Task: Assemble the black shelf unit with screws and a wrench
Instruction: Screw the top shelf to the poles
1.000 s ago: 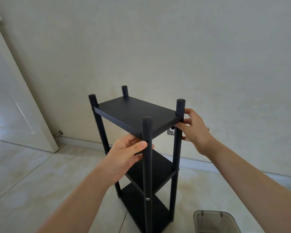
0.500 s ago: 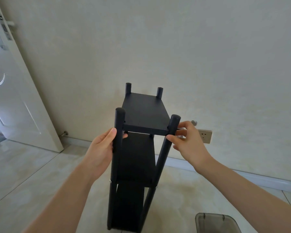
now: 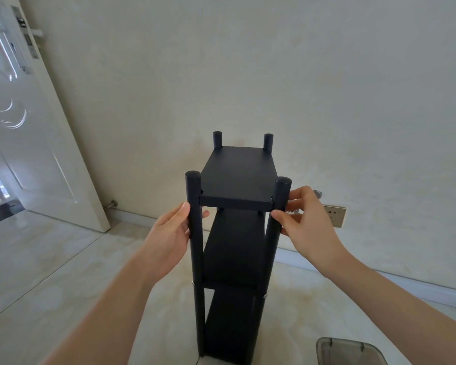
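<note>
— What are the hands doing?
— My left hand [image 3: 169, 234] is wrapping the near left post; my right hand [image 3: 304, 219] is pinching the near right post.
— And the shelf unit [image 3: 234, 233]?
— It's standing upright on the floor [image 3: 63, 272], matte black, three tiers, four round posts.

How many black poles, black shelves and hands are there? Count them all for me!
Poles: 4
Shelves: 3
Hands: 2, left hand, right hand
Total: 9
</note>
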